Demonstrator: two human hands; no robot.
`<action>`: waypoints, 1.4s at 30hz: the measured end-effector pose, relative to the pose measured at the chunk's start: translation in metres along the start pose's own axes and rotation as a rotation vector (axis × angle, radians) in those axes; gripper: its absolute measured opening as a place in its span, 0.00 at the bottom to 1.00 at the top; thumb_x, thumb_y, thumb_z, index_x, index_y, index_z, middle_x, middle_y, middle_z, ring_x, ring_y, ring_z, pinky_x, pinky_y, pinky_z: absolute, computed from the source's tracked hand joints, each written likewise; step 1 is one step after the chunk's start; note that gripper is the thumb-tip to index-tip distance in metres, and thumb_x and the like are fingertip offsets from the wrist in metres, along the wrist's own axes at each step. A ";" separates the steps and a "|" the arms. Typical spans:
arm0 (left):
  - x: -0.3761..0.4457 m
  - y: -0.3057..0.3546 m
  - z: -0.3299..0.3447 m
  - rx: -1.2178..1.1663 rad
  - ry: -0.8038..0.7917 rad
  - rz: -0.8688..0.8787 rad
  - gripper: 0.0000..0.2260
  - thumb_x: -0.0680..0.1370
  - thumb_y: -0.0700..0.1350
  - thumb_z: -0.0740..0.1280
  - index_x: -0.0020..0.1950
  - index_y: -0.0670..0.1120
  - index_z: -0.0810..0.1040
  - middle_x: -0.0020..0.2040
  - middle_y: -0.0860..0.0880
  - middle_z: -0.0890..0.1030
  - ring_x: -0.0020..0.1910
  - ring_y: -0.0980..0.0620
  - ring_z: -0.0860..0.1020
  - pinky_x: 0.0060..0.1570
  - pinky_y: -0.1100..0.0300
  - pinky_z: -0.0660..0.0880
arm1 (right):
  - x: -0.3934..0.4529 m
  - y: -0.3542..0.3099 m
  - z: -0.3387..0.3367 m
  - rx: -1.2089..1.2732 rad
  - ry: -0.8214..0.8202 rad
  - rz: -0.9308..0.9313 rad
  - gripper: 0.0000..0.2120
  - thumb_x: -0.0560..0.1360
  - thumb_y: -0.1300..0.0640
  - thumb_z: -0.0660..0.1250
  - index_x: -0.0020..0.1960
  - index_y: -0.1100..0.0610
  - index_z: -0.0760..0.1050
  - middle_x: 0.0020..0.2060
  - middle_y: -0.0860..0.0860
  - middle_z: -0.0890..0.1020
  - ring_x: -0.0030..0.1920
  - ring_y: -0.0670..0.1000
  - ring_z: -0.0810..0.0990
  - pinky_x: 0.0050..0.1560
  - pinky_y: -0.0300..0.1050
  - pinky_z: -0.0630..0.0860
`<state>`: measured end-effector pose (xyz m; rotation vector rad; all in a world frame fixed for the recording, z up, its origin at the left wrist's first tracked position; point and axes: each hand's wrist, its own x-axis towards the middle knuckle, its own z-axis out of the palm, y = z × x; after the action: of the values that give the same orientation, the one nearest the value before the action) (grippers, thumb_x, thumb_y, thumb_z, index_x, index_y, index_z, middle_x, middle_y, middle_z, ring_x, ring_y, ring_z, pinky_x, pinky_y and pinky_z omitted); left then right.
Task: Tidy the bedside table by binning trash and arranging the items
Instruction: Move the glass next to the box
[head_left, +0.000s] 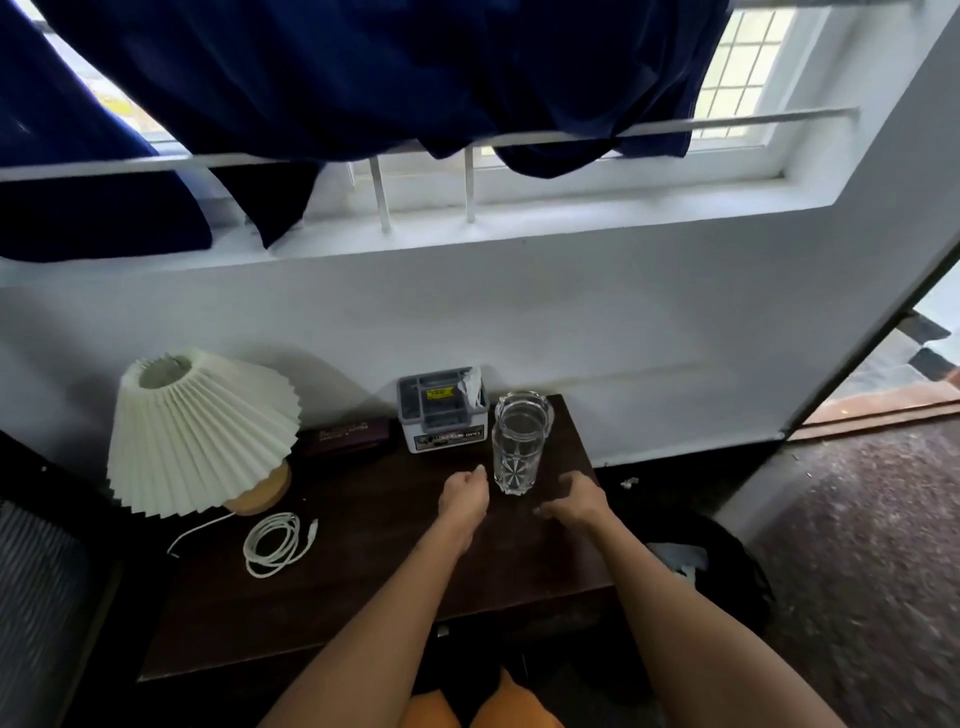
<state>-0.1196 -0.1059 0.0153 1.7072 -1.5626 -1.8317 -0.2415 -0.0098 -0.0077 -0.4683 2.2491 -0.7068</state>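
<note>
A clear cut-glass tumbler stands upright on the dark wooden bedside table, right in front of a round glass ashtray. My left hand hovers just left of the tumbler with fingers loosely curled and nothing in it. My right hand is just right of the tumbler, fingers spread, not touching it. A coiled white cable lies on the left part of the table. A grey organiser box with a tissue in it stands at the back, and a dark flat case lies beside it.
A pleated white lamp on a wooden base stands at the table's back left, its cord trailing forward. A black bin with paper inside sits on the floor to the right. White wall and window ledge rise behind; a scrap lies on the floor.
</note>
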 end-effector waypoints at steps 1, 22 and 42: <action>0.004 0.000 0.003 0.005 -0.016 -0.004 0.16 0.81 0.52 0.57 0.59 0.42 0.75 0.56 0.43 0.77 0.58 0.44 0.76 0.64 0.48 0.72 | 0.003 -0.001 0.002 0.024 0.019 -0.020 0.38 0.66 0.55 0.77 0.70 0.60 0.65 0.65 0.57 0.74 0.65 0.55 0.73 0.57 0.40 0.70; 0.025 0.038 0.035 -0.127 0.115 0.225 0.18 0.81 0.53 0.55 0.64 0.49 0.76 0.59 0.48 0.80 0.59 0.48 0.77 0.62 0.53 0.73 | 0.017 -0.056 0.021 0.240 0.505 -0.338 0.31 0.59 0.35 0.72 0.57 0.47 0.73 0.45 0.48 0.84 0.46 0.52 0.83 0.45 0.44 0.78; 0.084 0.080 0.045 -0.030 -0.101 0.279 0.28 0.74 0.25 0.54 0.73 0.43 0.63 0.70 0.44 0.71 0.70 0.49 0.69 0.69 0.57 0.67 | 0.088 -0.083 -0.003 0.220 0.444 -0.267 0.34 0.59 0.44 0.76 0.61 0.51 0.72 0.53 0.53 0.83 0.56 0.58 0.80 0.52 0.49 0.77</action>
<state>-0.2222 -0.1762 0.0154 1.3228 -1.7032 -1.8116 -0.2933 -0.1192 -0.0013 -0.5501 2.4967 -1.2886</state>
